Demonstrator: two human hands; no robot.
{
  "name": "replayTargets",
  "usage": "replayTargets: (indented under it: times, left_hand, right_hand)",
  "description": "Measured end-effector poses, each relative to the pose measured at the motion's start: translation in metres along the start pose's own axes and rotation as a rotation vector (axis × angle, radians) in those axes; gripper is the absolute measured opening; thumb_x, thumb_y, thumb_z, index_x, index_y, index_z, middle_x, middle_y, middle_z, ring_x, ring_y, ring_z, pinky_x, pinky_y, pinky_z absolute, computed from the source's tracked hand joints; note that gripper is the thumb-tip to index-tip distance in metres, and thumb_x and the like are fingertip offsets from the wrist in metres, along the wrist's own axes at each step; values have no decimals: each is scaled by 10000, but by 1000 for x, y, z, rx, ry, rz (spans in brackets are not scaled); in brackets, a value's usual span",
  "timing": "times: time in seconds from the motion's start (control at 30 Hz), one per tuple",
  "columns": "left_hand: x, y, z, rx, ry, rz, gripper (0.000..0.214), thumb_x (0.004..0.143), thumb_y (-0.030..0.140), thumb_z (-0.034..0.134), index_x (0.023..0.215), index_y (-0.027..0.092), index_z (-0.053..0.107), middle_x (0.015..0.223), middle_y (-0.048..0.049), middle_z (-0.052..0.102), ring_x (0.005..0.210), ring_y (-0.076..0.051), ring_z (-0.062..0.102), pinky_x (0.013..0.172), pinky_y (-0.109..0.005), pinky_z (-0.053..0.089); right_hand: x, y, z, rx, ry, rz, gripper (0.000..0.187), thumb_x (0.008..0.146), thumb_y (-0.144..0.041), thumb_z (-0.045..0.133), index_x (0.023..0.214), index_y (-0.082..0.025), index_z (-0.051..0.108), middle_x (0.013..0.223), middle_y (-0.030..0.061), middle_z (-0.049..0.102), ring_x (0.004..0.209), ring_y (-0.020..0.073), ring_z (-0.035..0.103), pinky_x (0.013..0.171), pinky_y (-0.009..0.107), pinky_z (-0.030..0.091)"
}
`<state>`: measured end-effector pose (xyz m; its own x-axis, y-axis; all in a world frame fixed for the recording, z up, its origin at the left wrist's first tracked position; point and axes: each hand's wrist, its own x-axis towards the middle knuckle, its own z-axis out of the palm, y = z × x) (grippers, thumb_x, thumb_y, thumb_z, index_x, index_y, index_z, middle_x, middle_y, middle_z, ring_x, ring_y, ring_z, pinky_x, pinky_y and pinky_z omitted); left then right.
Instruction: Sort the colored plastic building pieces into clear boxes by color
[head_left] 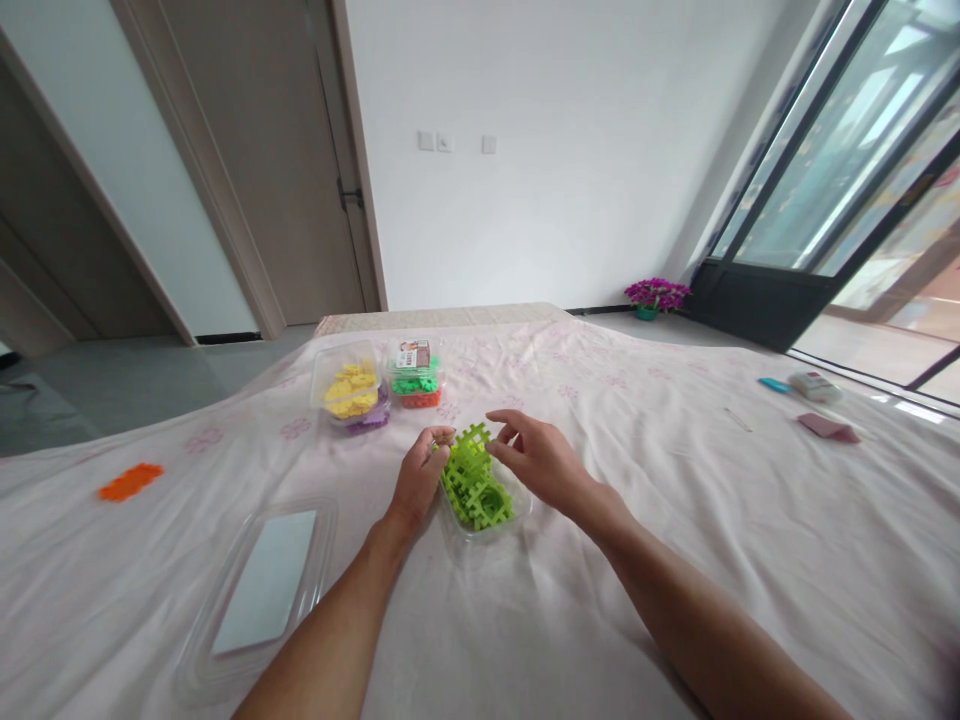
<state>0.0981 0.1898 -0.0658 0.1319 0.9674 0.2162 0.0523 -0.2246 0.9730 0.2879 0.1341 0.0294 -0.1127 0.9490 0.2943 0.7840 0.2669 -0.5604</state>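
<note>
Lime-green interlocking plastic building pieces point(482, 498) are heaped in a clear plastic box point(523, 500) in front of me. At the heap's left side is my left hand point(421, 478), its fingers curled and the thumb close to them. What lies between those fingertips, if anything, is hidden. My right hand point(541, 458) hovers over the right side, its thumb and forefinger apart near a green piece standing up from the heap. I cannot tell whether the right fingertips touch it.
A clear lid point(324, 535) lies at the left, with an orange piece point(131, 482) beyond it. Behind stand a box of yellow pieces point(352, 390) and a labelled box of green and red pieces point(416, 375). A pink item point(829, 428) and a white packet point(815, 387) lie far right.
</note>
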Motion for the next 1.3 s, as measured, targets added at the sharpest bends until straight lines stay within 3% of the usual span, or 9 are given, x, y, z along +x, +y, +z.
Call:
replayTargets:
  times: [0.1,0.2,0.37,0.53,0.87,1.1,1.2,1.3]
  left_hand:
    - [-1,1,0,-4,5,2,284,843,325,519,1069,196,634,1050,-53,674,1011,-218,606,943,-351,454]
    - [-2,4,1,-10,21,-6,284,835,337,523,1049,195,642,1047,-55,681,1016,-219,608,941,-343,452]
    - [-1,4,1,-22,20,0,269,830,335,531,1032,199,646,1064,-57,688,1017,-217,616,943,-341,458]
    - [0,0,1,-17,11,7,273,848,315,520,1067,198,634,1120,-69,680,1058,-219,609,978,-352,447]
    - [0,2,0,-13,17,10,277,848,345,537,1058,197,641,1113,-71,687,1070,-227,611,992,-364,444]
    - [-2,-3,2,-28,19,4,367,925,457,473,1166,201,580,1219,-98,653,1142,-238,604,1018,-397,450]
    - [-4,-2,3,-1,114,35,416,962,490,411,1243,207,532,1296,-112,617,1203,-232,582,1058,-407,430]
    - [-5,12,0,74,226,140,410,970,460,407,1264,200,525,1341,-125,586,1265,-224,544,1109,-396,386]
  right_hand:
    - [0,4,0,-68,-72,-12,338,868,-284,628,1199,-229,666,1020,38,714,736,136,635,711,263,457]
    - [0,7,-3,-112,-117,-46,273,848,-273,657,1113,-234,710,1011,35,717,772,146,643,733,266,465]
    - [-3,3,-4,-243,-149,-175,327,853,-320,682,1165,-230,711,1025,69,730,1000,233,619,881,332,455]
    - [-4,-1,-4,-236,-249,-299,261,857,-275,679,1110,-243,739,995,56,742,1006,229,611,925,353,430]
    - [-4,8,-6,-248,-310,-366,449,769,-299,793,1208,-294,701,1065,48,717,1058,241,601,936,368,423]
    - [-3,5,-10,-213,-223,-250,313,878,-326,688,1176,-231,708,1074,73,721,1014,225,641,904,346,459]
    - [-2,5,-15,-203,-164,-187,277,907,-302,641,1162,-221,711,1109,77,718,1007,219,653,888,335,472]
    - [-1,7,-18,-217,-130,-140,271,916,-286,613,1160,-220,710,1139,76,713,995,215,665,870,328,480]
